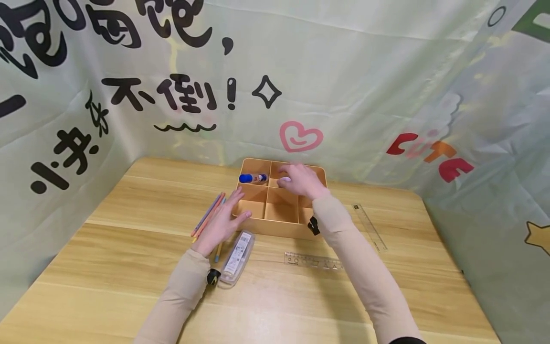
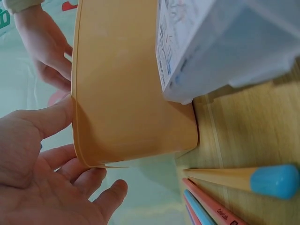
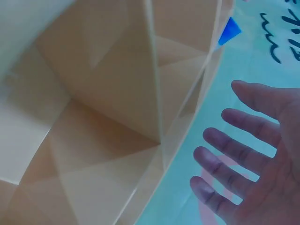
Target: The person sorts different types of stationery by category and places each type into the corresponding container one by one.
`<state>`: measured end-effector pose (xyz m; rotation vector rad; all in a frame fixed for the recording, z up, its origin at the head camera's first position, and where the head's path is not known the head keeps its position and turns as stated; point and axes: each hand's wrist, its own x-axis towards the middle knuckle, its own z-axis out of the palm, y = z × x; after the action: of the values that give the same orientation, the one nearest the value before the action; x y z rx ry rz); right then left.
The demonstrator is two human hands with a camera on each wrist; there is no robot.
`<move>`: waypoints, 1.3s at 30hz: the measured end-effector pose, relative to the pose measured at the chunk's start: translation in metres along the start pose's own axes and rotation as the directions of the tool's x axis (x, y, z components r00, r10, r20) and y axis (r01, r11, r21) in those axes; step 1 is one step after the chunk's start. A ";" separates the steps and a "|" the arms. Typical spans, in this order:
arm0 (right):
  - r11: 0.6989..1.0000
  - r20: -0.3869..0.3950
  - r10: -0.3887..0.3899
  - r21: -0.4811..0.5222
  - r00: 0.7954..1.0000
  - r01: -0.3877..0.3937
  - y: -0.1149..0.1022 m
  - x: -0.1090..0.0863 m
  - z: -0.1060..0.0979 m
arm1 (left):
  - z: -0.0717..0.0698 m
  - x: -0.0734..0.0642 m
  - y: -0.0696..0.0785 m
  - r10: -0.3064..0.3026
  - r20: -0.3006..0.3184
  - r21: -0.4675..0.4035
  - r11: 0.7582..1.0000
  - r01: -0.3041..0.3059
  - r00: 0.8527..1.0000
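Note:
A tan divided storage box [image 1: 281,228] stands near the back of the table. At its left end my left hand [image 1: 220,225] rests with fingers extended; in the left wrist view the thumb touches the rim of the box [image 2: 126,84]. My right hand [image 1: 302,180] reaches over the back middle compartment, a small whitish thing showing beneath its fingers. Its fingers are spread and nearly straight in the right wrist view, where the hand [image 3: 248,159] is beside the box rim [image 3: 185,117]. A glue stick [image 1: 252,178] with a blue cap lies in the back left compartment.
Left of the box lie several slim coloured pencils [image 1: 208,215]. A translucent plastic case [image 1: 237,259] with a printed label is in front of the box's left corner. One clear ruler [image 1: 311,260] lies in front, another ruler [image 1: 370,227] to the right. Printed cloth [image 1: 240,119] hangs behind.

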<state>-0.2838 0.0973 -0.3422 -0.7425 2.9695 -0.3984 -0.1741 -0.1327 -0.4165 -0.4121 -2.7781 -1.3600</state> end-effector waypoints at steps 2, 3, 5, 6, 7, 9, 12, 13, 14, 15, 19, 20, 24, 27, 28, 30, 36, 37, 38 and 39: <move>1.000 -0.005 -0.001 0.008 1.000 0.001 0.000 -0.005 -0.002 | 0.000 0.000 0.000 0.008 -0.002 -0.003 1.000 -0.008 1.000; 1.000 -0.006 -0.003 0.009 1.000 0.003 0.000 -0.008 -0.002 | 0.001 0.001 -0.001 0.009 -0.003 -0.006 1.000 -0.010 1.000; 1.000 -0.010 -0.014 0.003 1.000 0.014 0.000 -0.013 -0.004 | 0.001 0.000 0.000 0.016 -0.005 -0.008 1.000 -0.016 1.000; 1.000 -0.012 -0.022 0.002 1.000 0.022 0.000 -0.016 -0.004 | 0.001 0.000 0.000 0.017 -0.005 -0.008 1.000 -0.018 1.000; 0.999 -0.015 -0.032 -0.003 0.999 0.032 -0.001 -0.018 -0.005 | 0.001 0.000 0.000 0.019 -0.005 -0.009 1.000 -0.019 1.000; 0.999 -0.020 -0.052 -0.005 0.998 0.052 -0.002 -0.024 -0.006 | 0.001 0.000 0.000 0.021 -0.007 -0.010 1.000 -0.021 1.000; 0.997 -0.017 -0.082 0.001 0.996 0.082 -0.004 -0.032 -0.008 | 0.000 0.000 0.000 0.022 -0.010 -0.008 1.000 -0.023 1.000; 0.996 -0.014 -0.093 0.004 0.996 0.093 -0.004 -0.034 -0.009 | 0.000 0.001 0.000 0.023 -0.011 -0.008 1.000 -0.023 1.000; 0.995 -0.009 -0.104 0.009 0.995 0.104 -0.005 -0.037 -0.010 | 0.000 0.001 0.000 0.025 -0.011 -0.007 1.000 -0.025 1.000; 0.993 -0.002 -0.114 0.013 0.993 0.114 -0.006 -0.040 -0.011 | 0.000 0.001 0.000 0.025 -0.010 -0.006 1.000 -0.026 1.000; 0.984 -0.005 -0.172 0.035 0.985 0.172 -0.007 -0.052 -0.015 | 0.000 0.001 0.000 0.026 -0.009 -0.014 1.000 -0.026 1.000; 0.982 -0.009 -0.183 0.041 0.983 0.183 -0.007 -0.055 -0.016 | 0.000 0.000 0.000 0.026 -0.008 -0.015 1.000 -0.026 1.000; 0.979 -0.030 -0.200 0.045 0.979 0.201 -0.007 -0.070 -0.018 | 0.000 0.000 0.000 0.016 0.000 -0.024 1.000 -0.016 1.000; 0.978 -0.044 -0.205 0.032 0.978 0.206 -0.005 -0.084 -0.021 | 0.000 0.000 0.000 0.011 0.003 -0.016 1.000 -0.011 1.000; 0.978 -0.049 -0.208 0.022 0.977 0.210 -0.004 -0.088 -0.022 | 0.000 0.000 0.000 0.007 0.003 -0.015 1.000 -0.007 1.000; 0.974 -0.059 -0.225 -0.003 0.973 0.225 -0.001 -0.096 -0.023 | 0.000 0.000 0.000 0.001 0.004 -0.014 1.000 -0.001 1.000; 0.958 -0.079 -0.284 -0.060 0.955 0.280 0.017 -0.118 -0.029 | 0.001 0.001 0.001 0.001 0.006 -0.011 1.000 -0.001 1.000; 0.957 -0.083 -0.288 -0.063 0.954 0.284 0.020 -0.121 -0.030 | 0.001 0.001 0.001 0.000 0.005 -0.012 1.000 0.000 1.000; 0.956 -0.088 -0.290 -0.069 0.953 0.284 0.024 -0.125 -0.031 | 0.001 0.001 0.001 0.001 0.002 -0.011 1.000 -0.001 1.000; 0.956 -0.091 -0.288 -0.074 0.953 0.282 0.028 -0.128 -0.032 | 0.001 0.001 0.000 -0.002 0.002 -0.015 1.000 0.003 1.000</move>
<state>-0.1868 0.1890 -0.3202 -1.2011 2.9824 -0.3718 -0.1747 -0.1312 -0.4169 -0.4106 -2.7724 -1.3825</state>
